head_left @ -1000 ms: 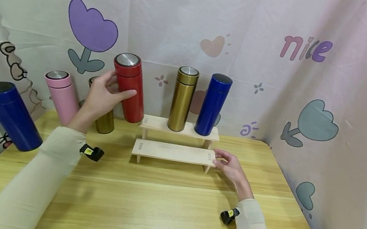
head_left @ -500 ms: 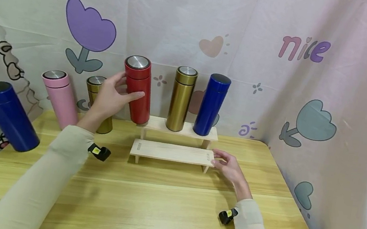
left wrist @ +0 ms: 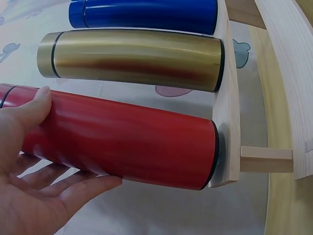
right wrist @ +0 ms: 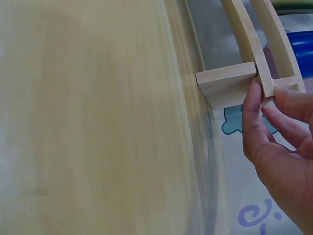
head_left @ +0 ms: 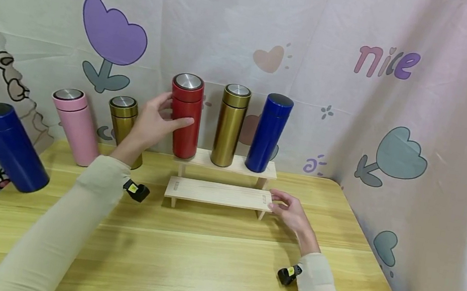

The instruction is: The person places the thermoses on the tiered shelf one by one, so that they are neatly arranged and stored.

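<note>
A red thermos bottle (head_left: 186, 128) with a silver lid top stands upright at the left end of the wooden rack's upper shelf (head_left: 239, 164). My left hand (head_left: 152, 123) grips it from the left, thumb across the front; in the left wrist view its base (left wrist: 210, 156) is right at the shelf board. To its right on the same shelf are a gold bottle (head_left: 230, 127) and a blue bottle (head_left: 269, 133). My right hand (head_left: 291, 210) pinches the right end of the lower shelf (head_left: 219, 193), as the right wrist view shows with the fingers (right wrist: 253, 117) on the board's end.
On the table's left side stand a pink bottle (head_left: 77, 130), a second gold bottle (head_left: 122, 116) partly behind my left hand, and a second blue bottle (head_left: 8, 147) at the left edge. A printed curtain (head_left: 320, 53) hangs behind the wooden table (head_left: 198, 261).
My left hand has carried the red bottle rightward from beside the rack onto the left end of the upper shelf, straightening it. The right hand has stayed on the lower shelf.
</note>
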`<control>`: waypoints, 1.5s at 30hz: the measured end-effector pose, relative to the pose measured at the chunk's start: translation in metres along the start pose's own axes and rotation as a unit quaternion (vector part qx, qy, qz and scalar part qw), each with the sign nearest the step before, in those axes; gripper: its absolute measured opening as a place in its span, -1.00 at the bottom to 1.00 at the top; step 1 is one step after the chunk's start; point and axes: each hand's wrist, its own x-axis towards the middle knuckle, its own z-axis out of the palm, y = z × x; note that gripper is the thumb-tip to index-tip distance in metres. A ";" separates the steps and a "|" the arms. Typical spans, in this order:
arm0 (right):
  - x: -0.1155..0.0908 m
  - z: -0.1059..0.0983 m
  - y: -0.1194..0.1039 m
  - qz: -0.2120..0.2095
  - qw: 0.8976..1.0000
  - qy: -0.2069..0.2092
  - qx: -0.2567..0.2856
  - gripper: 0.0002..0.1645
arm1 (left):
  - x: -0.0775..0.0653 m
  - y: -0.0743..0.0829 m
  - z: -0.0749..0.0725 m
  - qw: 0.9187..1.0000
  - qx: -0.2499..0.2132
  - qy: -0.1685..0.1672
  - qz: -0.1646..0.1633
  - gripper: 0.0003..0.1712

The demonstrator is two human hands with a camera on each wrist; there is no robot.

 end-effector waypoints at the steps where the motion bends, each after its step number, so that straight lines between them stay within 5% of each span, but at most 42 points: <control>1: 0.000 0.000 0.000 0.001 1.000 0.000 -0.001 -0.34 | 0.001 0.000 0.000 1.000 0.001 -0.001 -0.001 -0.06; 45: -0.001 0.000 0.000 0.004 1.000 0.000 -0.010 -0.33 | 0.008 -0.002 0.015 0.998 0.040 -0.036 -0.044 -0.05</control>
